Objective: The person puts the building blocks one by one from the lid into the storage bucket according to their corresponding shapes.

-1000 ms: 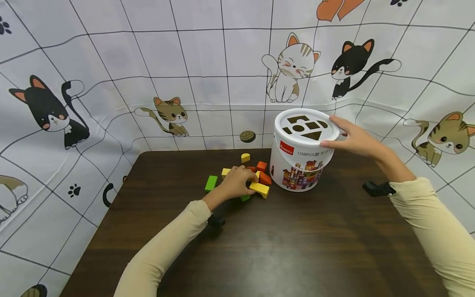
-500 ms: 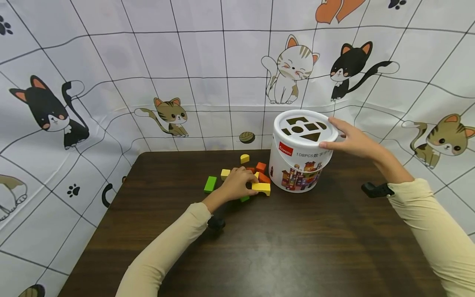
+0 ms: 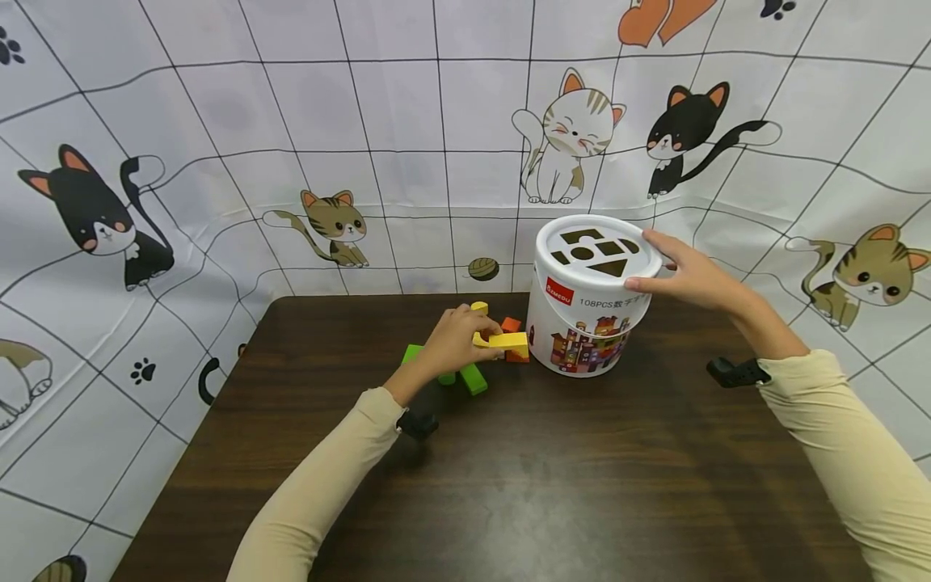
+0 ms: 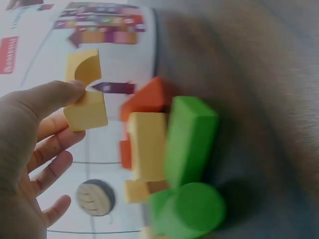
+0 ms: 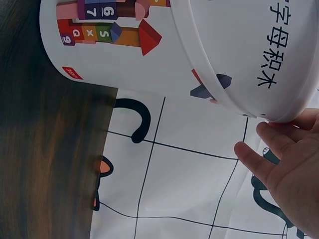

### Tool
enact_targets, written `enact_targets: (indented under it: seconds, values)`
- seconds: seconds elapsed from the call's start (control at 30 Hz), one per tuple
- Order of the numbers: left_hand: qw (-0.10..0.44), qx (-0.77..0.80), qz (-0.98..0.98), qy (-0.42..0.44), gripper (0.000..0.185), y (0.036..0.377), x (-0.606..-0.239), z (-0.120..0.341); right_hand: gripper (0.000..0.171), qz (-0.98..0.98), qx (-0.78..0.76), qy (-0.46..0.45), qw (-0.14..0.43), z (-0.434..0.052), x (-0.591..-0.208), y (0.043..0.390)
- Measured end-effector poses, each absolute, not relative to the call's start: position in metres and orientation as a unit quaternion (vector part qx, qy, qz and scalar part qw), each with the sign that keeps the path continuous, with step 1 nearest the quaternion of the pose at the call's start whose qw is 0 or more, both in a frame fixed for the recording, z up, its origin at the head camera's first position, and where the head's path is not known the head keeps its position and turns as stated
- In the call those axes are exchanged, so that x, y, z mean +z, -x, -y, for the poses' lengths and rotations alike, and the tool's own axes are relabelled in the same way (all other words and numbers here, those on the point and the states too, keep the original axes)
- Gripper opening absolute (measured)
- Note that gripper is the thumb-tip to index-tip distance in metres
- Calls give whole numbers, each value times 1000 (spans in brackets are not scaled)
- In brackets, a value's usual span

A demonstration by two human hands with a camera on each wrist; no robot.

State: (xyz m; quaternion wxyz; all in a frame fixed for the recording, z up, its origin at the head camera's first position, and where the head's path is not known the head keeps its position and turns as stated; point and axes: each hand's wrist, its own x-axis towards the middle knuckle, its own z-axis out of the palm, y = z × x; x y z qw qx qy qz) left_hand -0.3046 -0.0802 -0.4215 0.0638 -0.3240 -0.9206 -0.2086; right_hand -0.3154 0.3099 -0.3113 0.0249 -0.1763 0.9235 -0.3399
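My left hand [image 3: 454, 339] pinches a yellow arch block [image 3: 507, 341] between thumb and fingers, lifted over the loose blocks. In the left wrist view the thumb covers the middle of the arch block [image 4: 85, 112], and the other fingers spread below. Beside this hand lie a green rectangular block [image 4: 192, 142], a green cylinder [image 4: 199, 210], a yellow block [image 4: 148, 147] and a red-orange block [image 4: 148, 99]. A white bucket [image 3: 575, 315] of blocks stands upright, its lid [image 3: 563, 263] cut with shaped holes. My right hand [image 3: 691, 275] rests on the lid's right rim, thumb and fingers spread.
The dark wooden table [image 3: 553, 485] carries the bucket and blocks near its back edge. Behind it hangs a white sheet [image 3: 393, 105] with a grid and cartoon cats. Both wrists wear a dark band.
My left hand has risen and drawn slightly left with the yellow arch block, uncovering green blocks below it. My right hand and the bucket stay nearly where they were.
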Motion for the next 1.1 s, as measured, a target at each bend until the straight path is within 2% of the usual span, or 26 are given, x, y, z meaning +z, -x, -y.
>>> enact_targets:
  seconds: [0.57, 0.87, 1.1]
  values:
    - [132, -346, 889, 270, 28, 321, -337, 93, 104, -926, -343, 157, 30, -309, -309, 313]
    - [149, -406, 872, 228, 28, 333, -306, 68, 104, -925, -344, 157, 26, -308, -311, 314]
    - [136, -405, 878, 213, 29, 339, -292, 44, 104, -928, -340, 152, 27, -309, -309, 313]
